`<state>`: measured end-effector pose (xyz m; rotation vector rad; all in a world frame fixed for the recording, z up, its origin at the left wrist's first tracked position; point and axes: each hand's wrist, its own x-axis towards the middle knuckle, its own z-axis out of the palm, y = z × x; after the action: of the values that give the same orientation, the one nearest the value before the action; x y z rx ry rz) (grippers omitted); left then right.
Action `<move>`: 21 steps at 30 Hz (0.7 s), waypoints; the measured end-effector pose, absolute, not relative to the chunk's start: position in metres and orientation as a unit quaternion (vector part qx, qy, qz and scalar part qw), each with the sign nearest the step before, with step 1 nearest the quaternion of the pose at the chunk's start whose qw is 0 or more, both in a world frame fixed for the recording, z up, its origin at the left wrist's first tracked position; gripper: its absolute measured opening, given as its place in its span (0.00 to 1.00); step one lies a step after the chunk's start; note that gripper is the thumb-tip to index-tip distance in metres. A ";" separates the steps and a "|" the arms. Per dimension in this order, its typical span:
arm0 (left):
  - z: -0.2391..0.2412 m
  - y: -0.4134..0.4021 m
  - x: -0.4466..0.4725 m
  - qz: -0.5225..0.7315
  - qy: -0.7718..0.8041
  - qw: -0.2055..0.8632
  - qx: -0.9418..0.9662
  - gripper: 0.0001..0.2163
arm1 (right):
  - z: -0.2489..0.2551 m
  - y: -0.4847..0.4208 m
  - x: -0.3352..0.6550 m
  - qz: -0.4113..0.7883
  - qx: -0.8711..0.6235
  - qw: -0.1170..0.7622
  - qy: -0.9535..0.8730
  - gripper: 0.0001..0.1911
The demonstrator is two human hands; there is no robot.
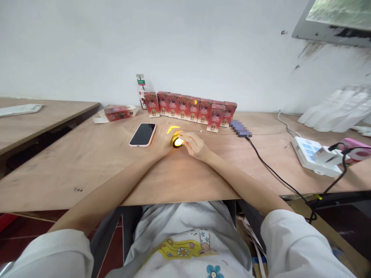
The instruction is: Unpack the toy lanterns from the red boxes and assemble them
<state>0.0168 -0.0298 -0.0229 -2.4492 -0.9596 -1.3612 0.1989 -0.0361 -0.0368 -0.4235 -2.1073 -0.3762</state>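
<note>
A small glowing lamp (177, 142) with a round dark rim shines yellow above the middle of the table, its bright end facing me. My left hand (162, 141) is wrapped around its left side. At the lit end, the fingertips of my right hand (198, 146) are pinched together, touching or almost touching the rim. The glare hides whatever those fingertips may hold. Just left of my left hand lies a phone (143, 134) with a dark screen and a pale pink case.
Several red printed boxes (183, 107) stand along the wall, with a clear bottle (141, 90) behind them. An opened red box (119, 113) lies on the left. A blurred-out device (240, 128) trails a black cable to a white power strip (314, 156) on the right.
</note>
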 end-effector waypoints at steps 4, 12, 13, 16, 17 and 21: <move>-0.020 -0.033 0.013 -0.521 -0.355 0.212 -0.747 0.14 | -0.037 -0.030 0.207 -0.215 -0.081 0.401 -0.887 0.14; -0.029 -0.029 0.012 -0.535 -0.398 0.188 -0.721 0.19 | -0.032 -0.034 0.209 -0.157 -0.138 0.300 -0.931 0.11; -0.031 -0.028 0.011 -0.529 -0.404 0.184 -0.724 0.21 | -0.032 -0.034 0.209 -0.154 -0.146 0.298 -0.931 0.11; -0.036 -0.025 0.010 -0.518 -0.402 0.162 -0.737 0.24 | -0.036 -0.033 0.208 -0.152 -0.175 0.298 -0.926 0.12; -0.037 -0.025 0.009 -0.516 -0.402 0.151 -0.741 0.24 | -0.037 -0.033 0.208 -0.152 -0.186 0.295 -0.925 0.12; -0.034 -0.028 0.009 -0.518 -0.403 0.155 -0.738 0.24 | -0.043 -0.030 0.209 -0.160 -0.196 0.288 -0.923 0.12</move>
<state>0.0086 -0.0279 -0.0343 -2.1159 -1.1550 -1.4845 0.2089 -0.0304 -0.0431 -0.5235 -2.4656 -0.4279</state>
